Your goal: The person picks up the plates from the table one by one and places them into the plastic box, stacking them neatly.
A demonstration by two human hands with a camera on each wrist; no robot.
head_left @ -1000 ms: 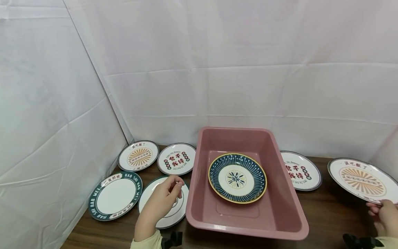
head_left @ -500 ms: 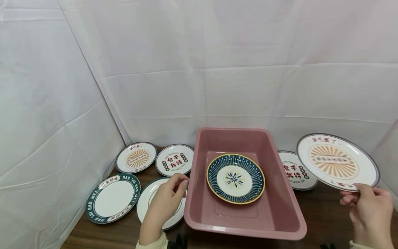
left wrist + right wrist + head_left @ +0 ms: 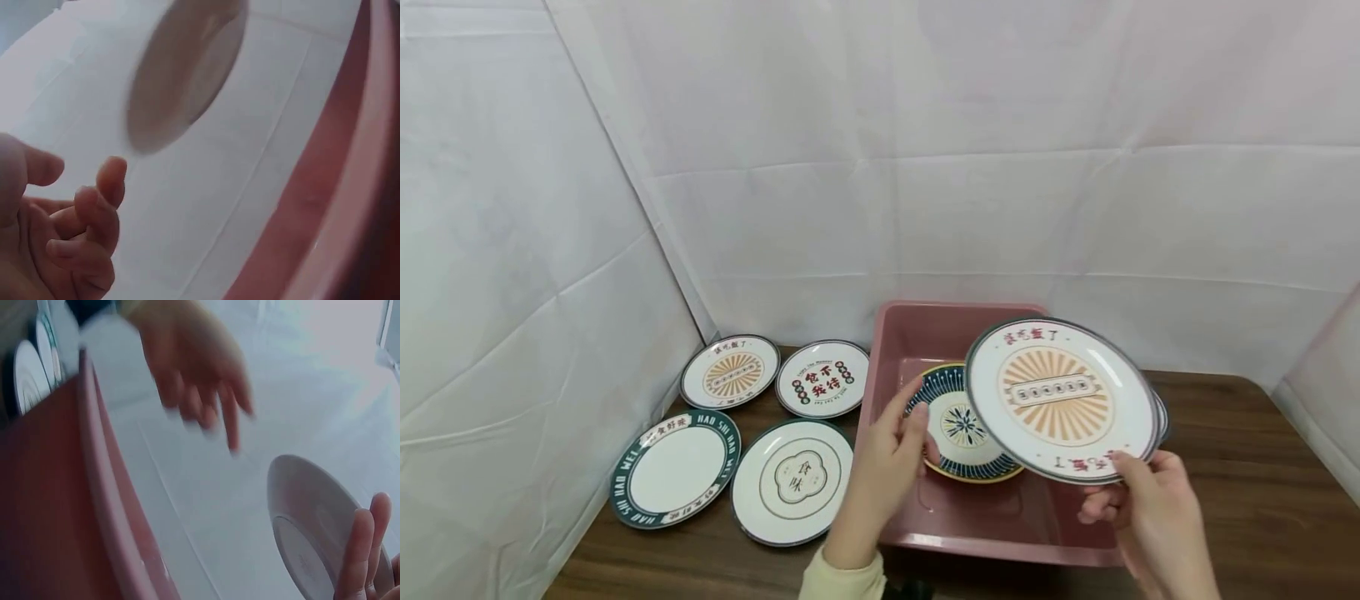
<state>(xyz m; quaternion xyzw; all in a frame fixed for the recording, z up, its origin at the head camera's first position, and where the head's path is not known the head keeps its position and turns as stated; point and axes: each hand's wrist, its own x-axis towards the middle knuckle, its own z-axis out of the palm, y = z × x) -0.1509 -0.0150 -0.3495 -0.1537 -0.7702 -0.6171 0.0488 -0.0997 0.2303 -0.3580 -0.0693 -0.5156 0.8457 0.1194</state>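
Note:
In the head view my right hand point(image 3: 1161, 512) pinches the near rim of a white plate point(image 3: 1060, 400) with an orange sunburst, thumb on top and fingers beneath. The plate is held over the right side of a pink basin point(image 3: 992, 546). Its pale underside shows in the right wrist view, a plate point(image 3: 309, 531) with fingers against it. My left hand point(image 3: 883, 462) hovers over the basin's left side with fingers loosely bent and nothing in them. Inside the basin lies a blue-patterned plate point(image 3: 962, 425) with a yellow rim, partly covered by the held plate and left fingers.
Left of the basin, on the wooden table point(image 3: 1247, 483), lie a sunburst plate point(image 3: 730, 372), a red-lettered plate point(image 3: 822, 379), a green-rimmed plate point(image 3: 675, 468) and a white plate with a flower-shaped outline point(image 3: 792, 482). White cloth walls point(image 3: 985, 167) enclose the back and sides.
My right hand has lifted the sunburst plate from the table's right side and carried it left over the basin. My left hand has moved right, from above the flower-outline plate to over the basin.

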